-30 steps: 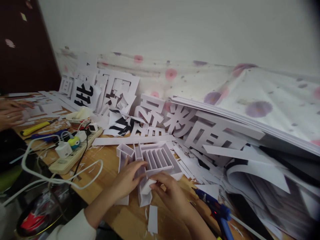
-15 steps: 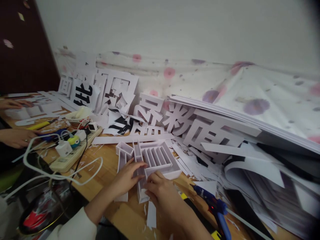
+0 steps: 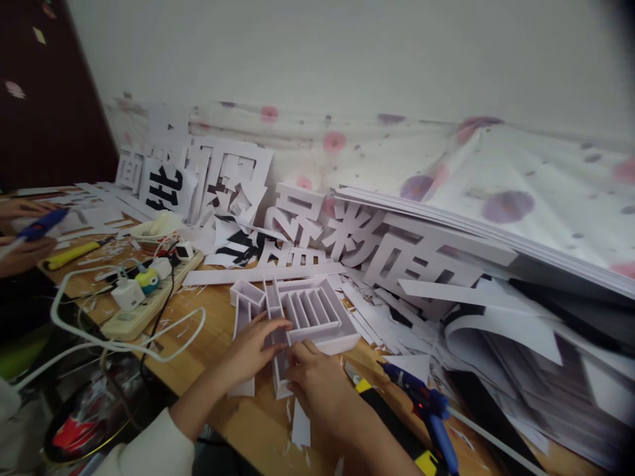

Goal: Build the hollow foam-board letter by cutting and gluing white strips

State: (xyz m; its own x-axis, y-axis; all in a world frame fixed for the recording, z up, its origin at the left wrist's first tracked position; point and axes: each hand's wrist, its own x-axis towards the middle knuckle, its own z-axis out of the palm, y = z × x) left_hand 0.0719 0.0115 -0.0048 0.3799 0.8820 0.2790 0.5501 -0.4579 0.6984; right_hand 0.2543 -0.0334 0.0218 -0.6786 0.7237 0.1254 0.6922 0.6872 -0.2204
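Observation:
Several thin upright walls stand on the white foam-board character [image 3: 342, 340], which lies on the wooden table. My left hand [image 3: 258, 347] grips a wall near its middle, thumb and fingers on either side. Close beside it, my right hand [image 3: 315, 377] pinches the lower part of the same piece. Its fingertips are partly hidden behind the knuckles. Below the right hand lies a small white strip [image 3: 300, 426]. Right of that hand are a black-and-yellow utility knife [image 3: 391, 420] and a blue glue gun [image 3: 417, 390] with a lit red light.
A cream power strip [image 3: 126, 324] with plugs and looping white cables lies left. Behind stand cut-out white characters [image 3: 352, 231], with board scraps [image 3: 367, 317] around them. At far left a co-worker's hand [image 3: 24, 256] holds another blue glue gun [image 3: 43, 225], near a yellow knife [image 3: 74, 255].
My hands stay on the foam-board character with barely any movement. At far left, the co-worker's hand has come up holding a blue glue gun.

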